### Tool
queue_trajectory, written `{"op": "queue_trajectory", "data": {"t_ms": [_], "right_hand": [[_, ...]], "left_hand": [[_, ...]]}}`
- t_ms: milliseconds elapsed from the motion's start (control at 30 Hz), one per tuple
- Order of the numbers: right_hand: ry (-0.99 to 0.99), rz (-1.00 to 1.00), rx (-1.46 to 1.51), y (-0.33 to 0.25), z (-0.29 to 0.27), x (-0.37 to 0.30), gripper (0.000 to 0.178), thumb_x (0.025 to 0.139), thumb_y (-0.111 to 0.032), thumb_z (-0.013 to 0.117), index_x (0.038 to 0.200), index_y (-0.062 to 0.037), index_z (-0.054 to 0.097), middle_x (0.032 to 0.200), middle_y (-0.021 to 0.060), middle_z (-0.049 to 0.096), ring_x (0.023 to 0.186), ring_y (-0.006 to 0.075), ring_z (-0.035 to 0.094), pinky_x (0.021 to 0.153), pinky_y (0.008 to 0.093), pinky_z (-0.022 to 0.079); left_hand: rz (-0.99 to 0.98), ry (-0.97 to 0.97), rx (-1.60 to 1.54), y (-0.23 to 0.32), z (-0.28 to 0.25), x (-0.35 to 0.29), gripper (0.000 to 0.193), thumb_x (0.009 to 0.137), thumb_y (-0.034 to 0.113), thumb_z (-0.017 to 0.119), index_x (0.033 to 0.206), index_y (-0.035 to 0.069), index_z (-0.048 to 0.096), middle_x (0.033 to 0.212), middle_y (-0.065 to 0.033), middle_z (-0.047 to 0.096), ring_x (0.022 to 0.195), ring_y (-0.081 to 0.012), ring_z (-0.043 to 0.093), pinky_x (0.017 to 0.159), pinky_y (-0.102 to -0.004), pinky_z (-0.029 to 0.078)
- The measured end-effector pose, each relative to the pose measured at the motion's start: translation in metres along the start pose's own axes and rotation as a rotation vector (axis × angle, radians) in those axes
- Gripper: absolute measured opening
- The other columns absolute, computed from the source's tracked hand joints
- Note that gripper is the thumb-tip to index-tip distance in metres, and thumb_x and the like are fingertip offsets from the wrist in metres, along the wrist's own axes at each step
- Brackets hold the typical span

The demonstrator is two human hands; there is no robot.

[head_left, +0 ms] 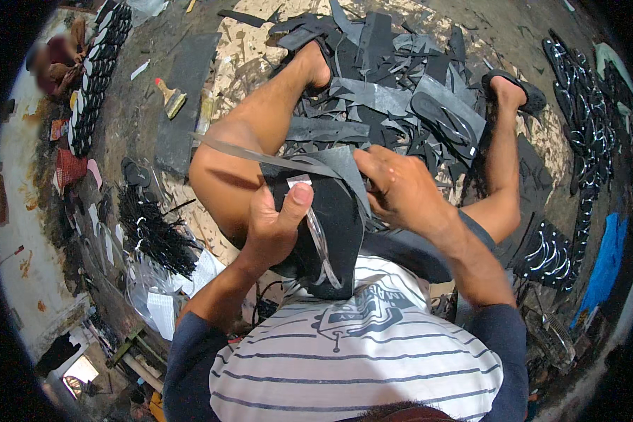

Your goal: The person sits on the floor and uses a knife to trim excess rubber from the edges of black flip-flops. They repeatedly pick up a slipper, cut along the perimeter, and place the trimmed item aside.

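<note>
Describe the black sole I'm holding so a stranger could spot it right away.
Start at the heap of black rubber offcuts on the floor, then come back to the lap. The black sole sits there between the left hand and right hand. Unlike the scraps, it is whole and foot-shaped, with a clear strap across it.

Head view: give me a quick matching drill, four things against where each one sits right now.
Things:
1. black sole
2. left hand
3. right hand
4. heap of black offcuts

Places:
A. on the floor between the feet
B. gripping the sole's left edge, thumb on top
C. at the sole's upper right edge
D. held over the lap

Pairs: 1-D, 2-B, 3-C, 4-A
</note>
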State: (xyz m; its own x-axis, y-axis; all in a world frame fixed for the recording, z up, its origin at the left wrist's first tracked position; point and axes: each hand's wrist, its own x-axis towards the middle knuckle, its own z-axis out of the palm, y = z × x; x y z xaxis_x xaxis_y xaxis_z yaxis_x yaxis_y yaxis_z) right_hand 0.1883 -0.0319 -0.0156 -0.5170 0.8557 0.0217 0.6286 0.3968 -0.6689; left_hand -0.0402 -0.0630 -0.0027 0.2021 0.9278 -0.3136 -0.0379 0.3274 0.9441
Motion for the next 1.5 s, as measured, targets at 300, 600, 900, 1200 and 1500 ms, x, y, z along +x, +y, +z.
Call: {"op": "queue_trajectory", "data": {"t_ms": [300,600,900,1200,1500], "right_hand": [[-0.249,-0.214,0.213,0.000,-0.040,0.065,0.046,0.080,-0.012,0.073,0.123,-0.0027,0.058,0.098,0.0161,0.069,0.088,0.0296,0.069,0.076,0.0390,0.054],[0.460,0.362,0.991,0.035,-0.070,-0.004,0.031,0.094,-0.035,0.068,0.107,-0.0068,0.063,0.073,-0.0005,0.062,0.058,0.0079,0.058,0.049,0.0240,0.046],[0.459,0.391,0.666,0.005,0.009,-0.056,0.034,0.092,-0.018,0.071,0.117,-0.0036,0.054,0.085,0.0098,0.066,0.065,0.0191,0.064,0.059,0.0331,0.051],[0.414,0.345,0.068,0.025,0.040,-0.089,0.037,0.078,0.000,0.070,0.113,-0.0066,0.057,0.095,0.0171,0.063,0.081,0.0390,0.064,0.068,0.0448,0.052],[0.184,0.318,-0.031,0.010,0.006,-0.051,0.041,0.078,-0.006,0.072,0.114,-0.0084,0.055,0.090,0.0159,0.062,0.082,0.0383,0.064,0.069,0.0464,0.051]], "left_hand": [[-0.023,-0.287,-0.024,0.015,0.007,0.004,0.043,0.097,0.038,0.064,0.118,0.002,0.057,0.104,-0.0021,0.062,0.094,-0.0107,0.057,0.084,-0.0275,0.048],[0.080,-0.462,0.263,0.017,0.023,0.031,0.057,0.099,0.022,0.055,0.148,0.001,0.033,0.128,-0.0165,0.060,0.118,-0.0245,0.058,0.105,-0.0355,0.044],[0.147,0.091,-0.806,-0.029,0.077,0.043,0.045,0.096,0.048,0.061,0.127,0.016,0.058,0.118,-0.0025,0.066,0.103,-0.0200,0.066,0.077,-0.0337,0.058],[0.028,0.267,-0.832,-0.047,0.078,0.031,0.037,0.100,0.042,0.056,0.121,0.012,0.058,0.103,-0.0067,0.069,0.080,-0.0212,0.071,0.065,-0.0353,0.061],[0.018,0.222,-0.780,-0.057,0.060,0.028,0.037,0.098,0.047,0.058,0.117,0.015,0.060,0.100,-0.0022,0.069,0.079,-0.0188,0.067,0.057,-0.0314,0.052]]}}
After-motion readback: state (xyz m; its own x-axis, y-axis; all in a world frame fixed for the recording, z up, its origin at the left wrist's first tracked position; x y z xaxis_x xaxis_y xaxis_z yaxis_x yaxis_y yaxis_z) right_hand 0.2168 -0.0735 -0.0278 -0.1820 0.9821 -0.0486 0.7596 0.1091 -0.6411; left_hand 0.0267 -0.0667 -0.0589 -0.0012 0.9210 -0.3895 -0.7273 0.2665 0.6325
